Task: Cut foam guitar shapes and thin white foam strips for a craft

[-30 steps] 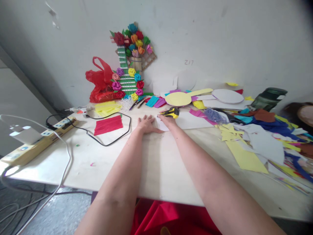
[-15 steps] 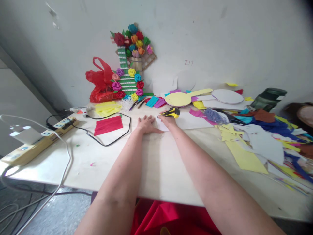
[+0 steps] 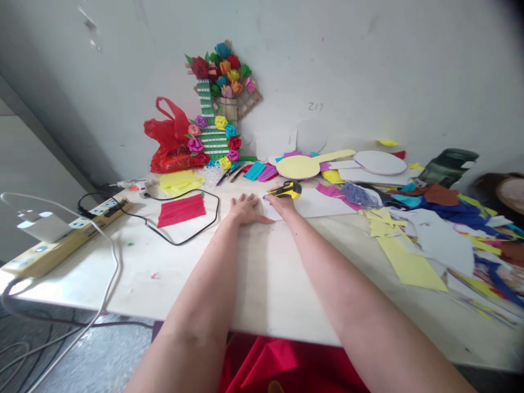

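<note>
A long white sheet of paper or card lies on the table in front of me. My left hand presses flat at its left end, fingers spread and thumb stretched toward the right. Beside it, my right hand is closed around a yellow and black utility knife, whose body sticks out past the hand to the right. Its tip, near the sheet's left part, is hidden by the fingers. Behind the sheet rests a round pale-yellow paddle shape with a handle.
A red crepe paper piece lies left, inside a black cable loop. A power strip stands at the left edge. Paper scraps pile up on the right near a dark bottle. Paper-flower crafts lean on the wall.
</note>
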`<state>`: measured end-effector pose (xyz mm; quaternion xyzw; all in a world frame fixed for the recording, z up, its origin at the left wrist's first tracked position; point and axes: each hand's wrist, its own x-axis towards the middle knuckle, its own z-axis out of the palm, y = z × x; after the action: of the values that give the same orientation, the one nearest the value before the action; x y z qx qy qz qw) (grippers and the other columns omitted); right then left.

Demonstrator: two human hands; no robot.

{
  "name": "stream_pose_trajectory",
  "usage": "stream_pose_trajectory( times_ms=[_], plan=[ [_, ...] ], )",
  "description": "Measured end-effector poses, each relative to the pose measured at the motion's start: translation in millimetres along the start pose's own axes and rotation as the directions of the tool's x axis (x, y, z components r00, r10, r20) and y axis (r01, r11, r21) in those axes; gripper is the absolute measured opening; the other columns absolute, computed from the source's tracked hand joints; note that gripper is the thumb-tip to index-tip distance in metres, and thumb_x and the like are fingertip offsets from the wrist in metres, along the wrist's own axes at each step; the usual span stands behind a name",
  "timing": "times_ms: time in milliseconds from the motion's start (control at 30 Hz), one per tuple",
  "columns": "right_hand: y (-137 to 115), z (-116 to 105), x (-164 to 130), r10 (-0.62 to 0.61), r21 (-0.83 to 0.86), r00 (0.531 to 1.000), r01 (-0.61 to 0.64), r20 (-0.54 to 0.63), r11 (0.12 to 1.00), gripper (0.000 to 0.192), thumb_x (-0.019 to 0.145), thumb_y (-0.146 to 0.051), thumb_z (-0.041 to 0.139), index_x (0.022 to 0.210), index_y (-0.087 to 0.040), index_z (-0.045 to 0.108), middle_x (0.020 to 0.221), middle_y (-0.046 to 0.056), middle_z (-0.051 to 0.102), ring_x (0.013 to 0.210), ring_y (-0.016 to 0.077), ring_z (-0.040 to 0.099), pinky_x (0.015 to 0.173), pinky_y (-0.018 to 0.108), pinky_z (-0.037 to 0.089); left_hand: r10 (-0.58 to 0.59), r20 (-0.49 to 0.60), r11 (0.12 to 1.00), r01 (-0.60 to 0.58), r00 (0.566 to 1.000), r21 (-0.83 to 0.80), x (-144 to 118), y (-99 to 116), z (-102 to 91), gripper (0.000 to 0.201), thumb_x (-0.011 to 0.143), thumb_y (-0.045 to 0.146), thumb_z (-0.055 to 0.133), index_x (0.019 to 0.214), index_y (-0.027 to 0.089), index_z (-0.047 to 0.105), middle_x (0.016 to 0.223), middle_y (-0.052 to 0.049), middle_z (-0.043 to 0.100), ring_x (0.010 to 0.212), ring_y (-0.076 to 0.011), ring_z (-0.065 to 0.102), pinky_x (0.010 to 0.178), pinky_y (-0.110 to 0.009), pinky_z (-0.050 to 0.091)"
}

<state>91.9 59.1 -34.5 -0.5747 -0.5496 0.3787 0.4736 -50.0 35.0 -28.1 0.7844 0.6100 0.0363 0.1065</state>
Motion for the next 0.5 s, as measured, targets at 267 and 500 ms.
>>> stream_pose_trajectory(
  times_ms=[267,500],
  plan=[
    [-0.4,-1.0,-1.3,-0.013,-0.036,1.0,0.013,0.005,0.999,0.016,0.064,-0.025,0.059,0.08,-0.022,0.056,0.073,-0.004,0.061,0.067,0.0123,0.057,0.07,0.025,0.046,0.006,-0.011,1.0,-0.006,1.0,-0.011,2.7,-2.4,2.2,0.097,0.056,0.076,0.046,0.138,0.027,0.029,0.149,-0.002,0.013,0.135,-0.0303,0.005,0.106,-0.052,0.002],
    [-2.9,-2.4,-7.7,-0.041,0.007,0.999,0.041,-0.01,0.999,0.017,0.063,-0.023,0.058,0.08,-0.019,0.056,0.073,-0.003,0.061,0.062,0.0115,0.054,0.067,0.026,0.045,0.001,-0.025,1.0,-0.001,1.0,-0.018,4.1,-2.8,4.1,0.096,0.056,0.076,0.048,0.137,0.028,0.03,0.148,-0.003,0.015,0.135,-0.0334,0.005,0.105,-0.054,0.002]
  ],
)
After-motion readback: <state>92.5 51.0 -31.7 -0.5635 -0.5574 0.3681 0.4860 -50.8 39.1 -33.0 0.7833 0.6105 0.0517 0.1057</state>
